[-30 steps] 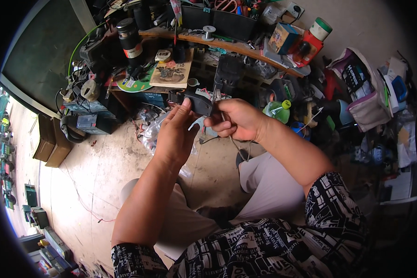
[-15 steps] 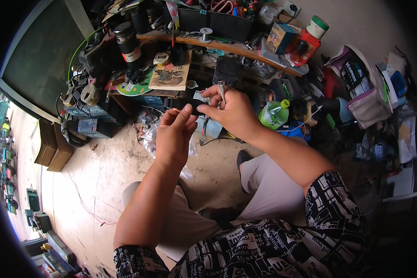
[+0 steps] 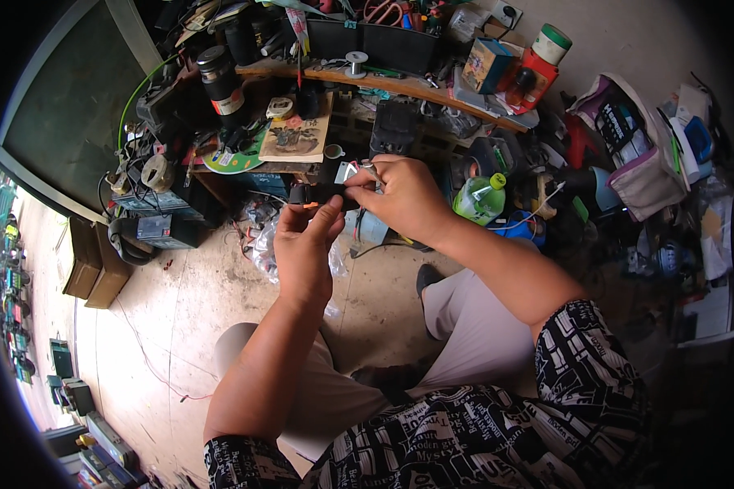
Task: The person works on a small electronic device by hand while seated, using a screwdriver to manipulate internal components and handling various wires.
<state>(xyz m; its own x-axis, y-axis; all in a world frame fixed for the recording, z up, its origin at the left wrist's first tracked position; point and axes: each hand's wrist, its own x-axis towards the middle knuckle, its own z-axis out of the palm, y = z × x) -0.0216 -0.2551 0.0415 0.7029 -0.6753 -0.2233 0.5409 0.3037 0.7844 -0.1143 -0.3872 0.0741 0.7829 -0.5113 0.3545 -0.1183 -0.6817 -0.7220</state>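
In front of me my left hand is closed, thumb against fingers, on a small black oblong device with an orange part near its lower edge. The fingers of my right hand are bent round a slim metal tool, mostly hidden in the grip, so its exact kind is unclear. The right thumb and fingertips meet the device's right end. Both hands are held up close together, over the floor just short of the workbench.
On the bench ahead lie a picture-covered book, a dark flask and a wire spool. To the right stand a green bottle and an open grey bag. A clear plastic bag and a battery sit on the floor.
The black device has turned and now shows more plainly, sticking out left past my left fingers. The metal tool has tipped down from upright in my right hand.
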